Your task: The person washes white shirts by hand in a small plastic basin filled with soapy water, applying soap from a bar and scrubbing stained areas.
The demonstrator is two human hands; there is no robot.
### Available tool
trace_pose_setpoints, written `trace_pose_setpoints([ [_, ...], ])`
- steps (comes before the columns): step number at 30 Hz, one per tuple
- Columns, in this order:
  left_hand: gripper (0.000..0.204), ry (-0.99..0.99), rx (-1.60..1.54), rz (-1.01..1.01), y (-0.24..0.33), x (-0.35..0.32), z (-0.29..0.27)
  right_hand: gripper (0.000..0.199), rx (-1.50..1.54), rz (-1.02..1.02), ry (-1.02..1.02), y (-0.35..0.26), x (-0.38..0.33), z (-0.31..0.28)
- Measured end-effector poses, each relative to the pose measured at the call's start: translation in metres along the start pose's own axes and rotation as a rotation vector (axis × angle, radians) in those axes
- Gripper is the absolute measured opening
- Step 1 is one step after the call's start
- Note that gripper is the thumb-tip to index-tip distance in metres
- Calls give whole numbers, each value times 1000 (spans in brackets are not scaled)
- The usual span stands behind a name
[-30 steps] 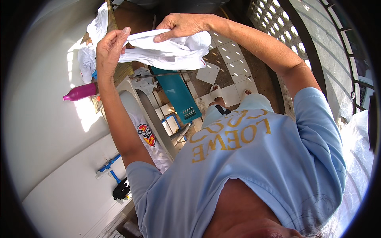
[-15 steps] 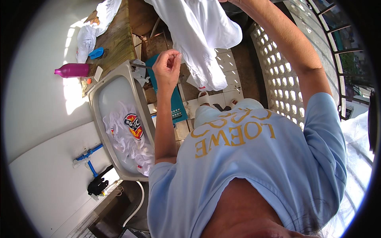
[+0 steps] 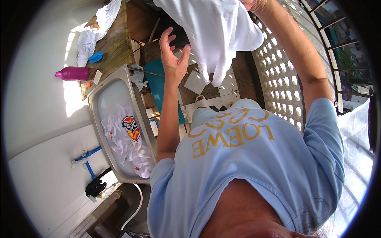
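A white garment (image 3: 212, 31) hangs in folds at the top of the view, its lower end tapering into two limp points above the floor. Its upper part runs out of the picture. My right hand (image 3: 254, 4), only partly in view at the top edge, grips the garment's upper right side. To the left of the cloth my left hand (image 3: 174, 61) is raised with fingers apart and nothing in them; a small gap separates it from the cloth. In the steel sink (image 3: 92, 101) at the left, a wet white printed shirt (image 3: 119, 137) lies crumpled in cloudy water.
Beyond the sink, a wooden counter (image 3: 115, 45) bears a magenta bottle (image 3: 74, 73), a blue scoop (image 3: 96, 57) and more white cloth (image 3: 86, 41). A teal plastic piece (image 3: 156, 81) stands beside the sink. A perforated block wall (image 3: 281, 85) borders the right side.
My left hand has gone from curled fingers to spread ones and risen slightly. My right hand and the garment have shifted right, and the garment's lower end now hangs in two points.
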State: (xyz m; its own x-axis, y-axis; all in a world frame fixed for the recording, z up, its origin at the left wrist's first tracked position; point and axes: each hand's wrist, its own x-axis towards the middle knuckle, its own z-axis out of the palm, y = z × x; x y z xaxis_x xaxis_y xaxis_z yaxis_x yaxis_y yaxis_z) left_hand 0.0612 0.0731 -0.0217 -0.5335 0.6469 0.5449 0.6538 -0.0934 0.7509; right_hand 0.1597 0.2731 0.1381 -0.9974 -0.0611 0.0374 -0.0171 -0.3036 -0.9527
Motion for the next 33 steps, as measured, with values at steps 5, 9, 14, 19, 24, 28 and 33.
trace_pose_setpoints([
  [5, 38, -177, -242, -153, -9, 8, 5, 41, -101, -71, -4, -6, -8, -12],
  [9, 17, -174, -196, -53, -23, 10, -12, 36, -197, -121, 27, -20, -11, -28],
  [14, 31, -241, -996, -491, -21, 29, -45, 31, -366, -92, 321, -42, -3, -45],
  [19, 39, -661, -497, -870, -81, 11, -50, 30, -886, -256, 317, -33, 73, -36],
  [24, 52, -1060, -310, -679, -84, 10, -46, 47, -1265, -223, 428, 49, 155, -70],
  [28, 56, -533, -793, -719, -104, -30, -67, 42, -1051, -116, 354, 94, 162, -72],
  [33, 64, -301, -1255, -795, -104, -25, -87, 69, -1562, -232, 496, 183, 146, -83],
])
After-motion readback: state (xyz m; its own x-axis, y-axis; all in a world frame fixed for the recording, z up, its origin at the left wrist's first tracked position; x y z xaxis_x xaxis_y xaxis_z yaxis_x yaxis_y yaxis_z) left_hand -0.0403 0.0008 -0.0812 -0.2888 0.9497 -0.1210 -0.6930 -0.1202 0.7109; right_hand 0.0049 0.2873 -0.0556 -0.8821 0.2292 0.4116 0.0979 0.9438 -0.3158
